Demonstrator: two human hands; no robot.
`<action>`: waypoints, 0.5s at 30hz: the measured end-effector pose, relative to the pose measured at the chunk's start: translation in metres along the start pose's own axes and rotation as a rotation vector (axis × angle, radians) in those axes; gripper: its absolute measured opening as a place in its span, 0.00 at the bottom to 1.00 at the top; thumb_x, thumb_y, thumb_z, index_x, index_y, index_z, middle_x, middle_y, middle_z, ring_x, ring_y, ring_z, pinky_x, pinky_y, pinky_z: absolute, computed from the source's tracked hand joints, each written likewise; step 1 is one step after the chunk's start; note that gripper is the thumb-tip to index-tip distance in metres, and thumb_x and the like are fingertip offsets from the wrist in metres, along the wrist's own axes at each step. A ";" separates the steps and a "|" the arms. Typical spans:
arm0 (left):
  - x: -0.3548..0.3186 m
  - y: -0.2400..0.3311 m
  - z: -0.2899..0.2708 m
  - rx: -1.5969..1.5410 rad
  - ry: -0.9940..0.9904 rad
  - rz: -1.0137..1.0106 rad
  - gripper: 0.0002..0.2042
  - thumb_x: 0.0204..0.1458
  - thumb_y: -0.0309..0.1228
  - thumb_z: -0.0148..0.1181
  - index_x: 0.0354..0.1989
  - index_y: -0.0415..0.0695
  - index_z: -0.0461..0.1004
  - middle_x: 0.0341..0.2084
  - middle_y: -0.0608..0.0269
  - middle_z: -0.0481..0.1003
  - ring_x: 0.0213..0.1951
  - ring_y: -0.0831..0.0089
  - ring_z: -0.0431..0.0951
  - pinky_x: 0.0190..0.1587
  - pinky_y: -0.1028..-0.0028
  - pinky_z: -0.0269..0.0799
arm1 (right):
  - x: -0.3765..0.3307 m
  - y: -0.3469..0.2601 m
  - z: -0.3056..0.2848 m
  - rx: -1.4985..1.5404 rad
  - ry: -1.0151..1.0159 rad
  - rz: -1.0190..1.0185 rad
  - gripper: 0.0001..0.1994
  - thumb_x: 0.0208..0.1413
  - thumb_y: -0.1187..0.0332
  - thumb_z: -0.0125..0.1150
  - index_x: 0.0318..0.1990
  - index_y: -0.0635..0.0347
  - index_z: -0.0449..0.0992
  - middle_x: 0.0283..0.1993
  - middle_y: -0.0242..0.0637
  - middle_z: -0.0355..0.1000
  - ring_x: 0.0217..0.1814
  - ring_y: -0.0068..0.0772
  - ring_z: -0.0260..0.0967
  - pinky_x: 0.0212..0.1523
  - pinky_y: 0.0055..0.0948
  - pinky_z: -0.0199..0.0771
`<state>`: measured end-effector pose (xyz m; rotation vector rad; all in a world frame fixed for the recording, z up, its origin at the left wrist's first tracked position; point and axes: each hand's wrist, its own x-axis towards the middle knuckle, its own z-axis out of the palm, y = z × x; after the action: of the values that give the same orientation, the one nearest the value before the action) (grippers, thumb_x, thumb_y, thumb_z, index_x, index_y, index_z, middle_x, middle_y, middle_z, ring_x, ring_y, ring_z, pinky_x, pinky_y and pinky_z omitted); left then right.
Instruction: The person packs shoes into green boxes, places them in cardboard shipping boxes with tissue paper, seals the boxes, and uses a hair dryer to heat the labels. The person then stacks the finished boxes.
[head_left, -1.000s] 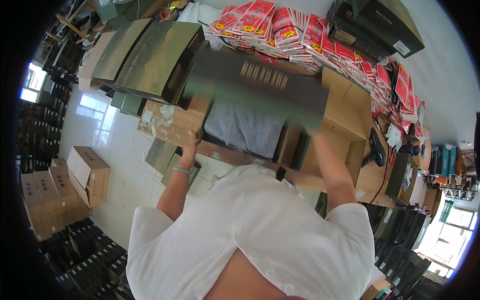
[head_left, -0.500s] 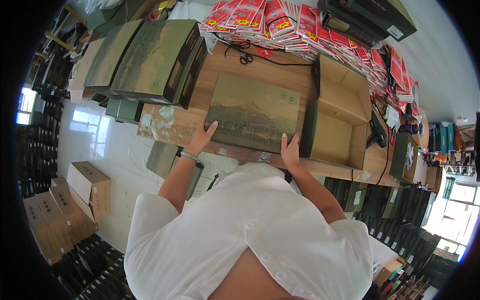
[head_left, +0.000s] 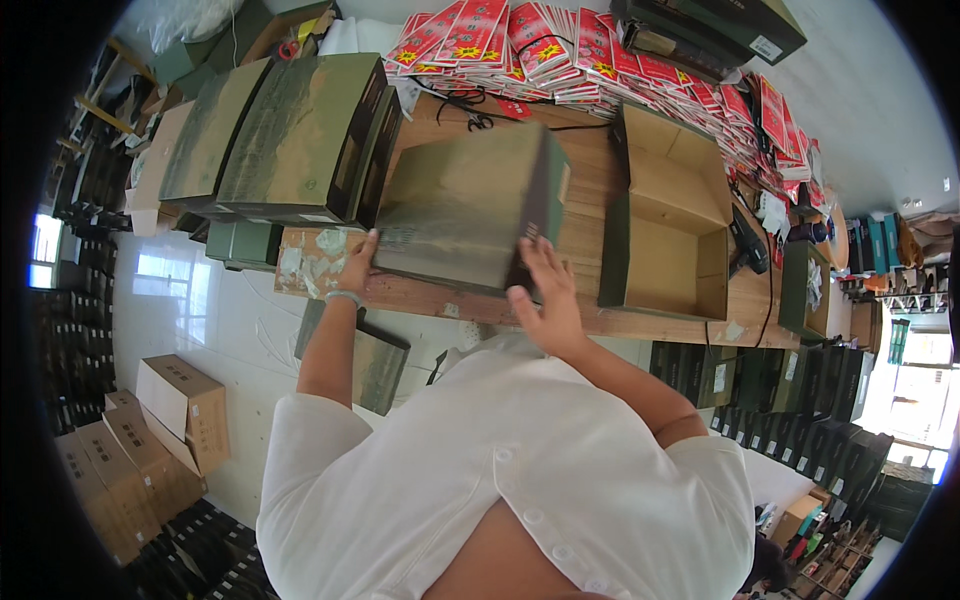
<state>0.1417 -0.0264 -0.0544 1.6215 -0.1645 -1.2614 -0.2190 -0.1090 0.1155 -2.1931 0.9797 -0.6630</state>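
A closed olive-green cardboard box point(head_left: 455, 205) with a faded landscape print lies on the wooden table in front of me, turned so that its dark right side shows. My left hand point(head_left: 355, 268) grips its near left corner, the thumb up at the edge and the other fingers mostly hidden. Against the box's near right side rests my right hand point(head_left: 548, 300), fingers spread and nothing wrapped in them. To the right stands an open green box point(head_left: 668, 262), its bare brown cardboard inside showing and its lid folded back.
More green boxes point(head_left: 300, 140) are stacked at the table's left. Piles of red printed cards point(head_left: 560, 50) line the back, with black scissors point(head_left: 480, 122) before them. A black hair dryer point(head_left: 748, 245) lies at the right. Brown cartons point(head_left: 185, 410) stand on the floor at left.
The closed box has slid left toward the stacked boxes and turned, so its right side now faces more into view. My left hand moved left with it; my right hand shifted left and spread its fingers.
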 end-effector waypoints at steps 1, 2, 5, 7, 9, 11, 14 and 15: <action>0.014 -0.021 -0.027 -0.010 0.054 0.021 0.34 0.58 0.57 0.54 0.58 0.37 0.65 0.48 0.53 0.75 0.43 0.64 0.79 0.34 0.69 0.79 | 0.010 -0.016 0.000 -0.049 -0.077 -0.066 0.36 0.58 0.44 0.55 0.70 0.53 0.60 0.73 0.50 0.53 0.76 0.63 0.44 0.71 0.64 0.39; 0.021 -0.048 -0.035 -0.006 0.207 0.049 0.31 0.59 0.56 0.52 0.58 0.39 0.66 0.48 0.54 0.75 0.43 0.66 0.79 0.34 0.69 0.78 | 0.019 -0.023 0.006 -0.092 -0.108 -0.154 0.36 0.58 0.43 0.55 0.70 0.51 0.59 0.75 0.46 0.51 0.76 0.65 0.40 0.70 0.66 0.35; 0.009 -0.097 -0.021 -0.066 0.464 0.037 0.25 0.63 0.52 0.45 0.57 0.43 0.67 0.47 0.59 0.76 0.44 0.68 0.79 0.38 0.67 0.77 | 0.047 -0.038 0.030 -0.194 -0.154 -0.292 0.38 0.57 0.40 0.54 0.72 0.47 0.57 0.78 0.33 0.43 0.78 0.67 0.31 0.70 0.70 0.28; -0.027 -0.112 0.012 -0.152 0.228 -0.050 0.25 0.64 0.51 0.43 0.60 0.45 0.64 0.48 0.62 0.75 0.47 0.68 0.78 0.46 0.65 0.75 | 0.055 -0.045 0.039 -0.170 -0.159 -0.346 0.39 0.57 0.38 0.53 0.72 0.47 0.55 0.79 0.32 0.42 0.79 0.65 0.30 0.70 0.71 0.25; -0.058 -0.113 0.039 -0.180 -0.180 -0.066 0.28 0.63 0.53 0.44 0.63 0.46 0.61 0.53 0.63 0.73 0.51 0.69 0.75 0.53 0.63 0.72 | 0.063 -0.048 0.043 -0.096 -0.205 -0.434 0.40 0.57 0.38 0.51 0.72 0.47 0.55 0.79 0.32 0.42 0.79 0.62 0.28 0.71 0.70 0.22; -0.106 -0.049 0.101 -0.302 -0.305 0.068 0.31 0.63 0.55 0.44 0.67 0.46 0.57 0.58 0.63 0.69 0.57 0.68 0.71 0.57 0.64 0.69 | 0.076 -0.044 0.046 0.025 -0.271 -0.545 0.39 0.58 0.38 0.50 0.71 0.48 0.57 0.78 0.32 0.44 0.80 0.58 0.28 0.72 0.67 0.20; -0.113 -0.035 0.108 -0.568 -0.508 0.161 0.34 0.63 0.55 0.43 0.70 0.43 0.52 0.68 0.59 0.58 0.66 0.64 0.62 0.65 0.61 0.63 | 0.101 -0.043 0.049 0.229 -0.394 -0.650 0.36 0.60 0.40 0.49 0.70 0.49 0.61 0.77 0.35 0.48 0.81 0.52 0.28 0.73 0.63 0.19; -0.117 -0.030 0.113 -0.710 -0.626 0.214 0.31 0.64 0.50 0.42 0.69 0.41 0.53 0.68 0.57 0.59 0.67 0.62 0.62 0.65 0.60 0.62 | 0.101 -0.041 0.046 0.263 -0.390 -0.641 0.33 0.61 0.42 0.48 0.68 0.49 0.64 0.75 0.38 0.52 0.81 0.50 0.31 0.74 0.60 0.22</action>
<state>-0.0112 -0.0086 0.0061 0.5665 -0.2331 -1.4105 -0.1101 -0.1513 0.1328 -2.2648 -0.0242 -0.5623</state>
